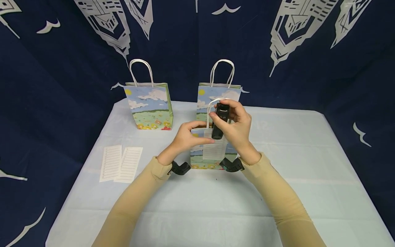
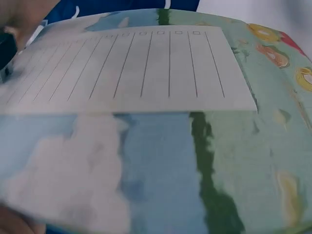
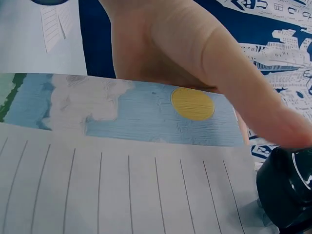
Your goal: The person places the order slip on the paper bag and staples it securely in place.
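Black and held close to upright, the stapler is in the right hand, whose thumb and fingers are curled round its body from opposite sides, leaving its top end uncovered. It stands in front of the upper part of the near bag, at the top end of the lined sheet lying against that bag's front; whether its mouth bites the paper cannot be told. The left hand grips the near bag at the upper left, thumb stretched across the front and fingers behind the top edge, so that the paper wall is pinched between them; the thumb's tip comes just beside the stapler. Ruled lines and a row of small boxes show on the sheet in the left wrist view. White cord forms the near bag's handle, rising left of the stapler. Directly beyond stands the far right bag, partly hidden, and well apart to its left the far left bag, both upright with matching sky-and-meadow prints. Two loose sheets lie on the left of the pale surface, their edges touching or slightly overlapping.
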A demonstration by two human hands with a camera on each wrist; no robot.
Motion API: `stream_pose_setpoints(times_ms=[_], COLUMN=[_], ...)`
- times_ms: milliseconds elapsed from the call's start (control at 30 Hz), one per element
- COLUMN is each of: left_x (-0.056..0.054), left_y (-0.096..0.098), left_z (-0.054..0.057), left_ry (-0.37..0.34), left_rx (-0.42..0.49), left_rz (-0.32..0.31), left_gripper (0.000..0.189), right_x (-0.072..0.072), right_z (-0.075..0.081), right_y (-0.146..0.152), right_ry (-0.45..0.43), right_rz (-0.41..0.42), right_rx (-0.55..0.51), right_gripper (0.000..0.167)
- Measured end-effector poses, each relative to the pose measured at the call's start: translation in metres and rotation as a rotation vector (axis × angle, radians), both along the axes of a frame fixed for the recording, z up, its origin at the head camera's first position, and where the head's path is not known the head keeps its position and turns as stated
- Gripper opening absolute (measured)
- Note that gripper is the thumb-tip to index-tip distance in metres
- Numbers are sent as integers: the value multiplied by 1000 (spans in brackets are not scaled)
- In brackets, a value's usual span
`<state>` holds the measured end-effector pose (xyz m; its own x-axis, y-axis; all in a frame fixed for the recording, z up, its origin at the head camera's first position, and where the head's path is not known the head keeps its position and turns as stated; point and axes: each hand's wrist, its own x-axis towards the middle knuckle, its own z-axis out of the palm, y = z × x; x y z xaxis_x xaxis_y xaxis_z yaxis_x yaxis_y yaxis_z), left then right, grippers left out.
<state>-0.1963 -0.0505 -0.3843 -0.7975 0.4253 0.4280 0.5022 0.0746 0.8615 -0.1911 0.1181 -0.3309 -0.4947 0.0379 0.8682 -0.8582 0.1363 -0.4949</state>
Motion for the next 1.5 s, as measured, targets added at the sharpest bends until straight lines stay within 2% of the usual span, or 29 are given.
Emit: stream_pose_setpoints(times_ms=[133, 367, 467, 600, 667, 700, 833, 900, 967, 1033, 1133, 1200, 1267, 1400, 1500], left_x=[2, 20, 19, 10, 5, 3, 1, 1, 1, 1, 2, 1, 1, 2, 10], left_y=[6, 7, 7, 8, 8, 9, 10, 11, 10, 10, 9, 9, 10, 11, 11], left_z=[7, 33, 31, 15, 7, 3, 0, 0, 0, 0, 1, 1, 1, 3, 16], left_ry=[2, 9, 37, 53, 59, 68, 103, 108, 103, 102, 109, 117, 122, 124, 120], left_rx=[-6, -4, 23, 53, 54, 51, 57, 58, 54, 48, 43, 47, 49, 46, 34], left_rz=[10, 7, -7, -14, -14, -12, -21, -22, -23, -17, -12, -8, -12, -8, -7], left_gripper=[48, 37, 37, 38, 40, 40, 41, 40, 40, 39, 38, 37, 37, 38, 36], right_x=[0, 2, 3, 4, 6, 6, 10, 12, 15, 23, 25, 25, 19, 15, 14], right_z=[-1, -2, -2, -2, -4, -5, -11, -14, -14, -7, -5, -3, -10, -9, -9], right_y=[-1, -1, 1, 7, 10, 11, 15, 20, 27, 33, 43, 47, 52, 55, 55], right_ry=[-1, -10, -38, -79, -66, -47, 55, 55, -28, -206, -474, -584, -616, -616, -593], right_rz=[-4, 16, 44, 89, 106, 104, 39, -7, -20, -2, 49, 77, 101, 113, 106], right_rx=[-9, -14, 14, 85, 89, 71, -62, -79, -13, 146, 409, 518, 543, 559, 581], right_gripper=[47, 44, 41, 50, 58, 61, 71, 79, 87, 87, 75, 62, 50, 38, 34])
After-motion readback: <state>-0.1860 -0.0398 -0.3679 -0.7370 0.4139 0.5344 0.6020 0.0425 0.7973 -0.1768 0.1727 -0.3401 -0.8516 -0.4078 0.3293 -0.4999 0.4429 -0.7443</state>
